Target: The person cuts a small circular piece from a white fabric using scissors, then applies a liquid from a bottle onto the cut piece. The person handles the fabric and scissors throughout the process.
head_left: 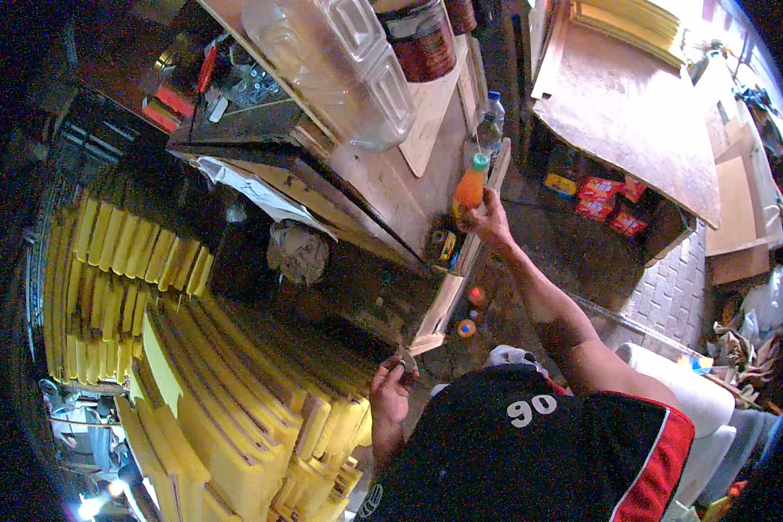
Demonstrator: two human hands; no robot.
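Note:
My right hand (489, 221) is closed round an orange drink bottle (471, 188) with a green cap. It holds the bottle above the edge of the wooden bench, close to a clear plastic bottle with a blue cap (493, 113). Lower down, my left hand (391, 393) has its fingers drawn together by the end of a pale wooden rail (433, 329). A small greyish piece shows at those fingertips, too small to name. A small dark and yellow container (443, 247) sits beside the rail, below the bottle in my right hand.
Clear plastic trays (357, 78) and a dark red paint can (416, 42) stand on the bench. Stacked yellow-edged panels (226, 391) fill the left. A second wooden table (626, 113) stands at right, red packets (602, 197) beneath. Two orange-topped bottles (467, 328) are on the floor.

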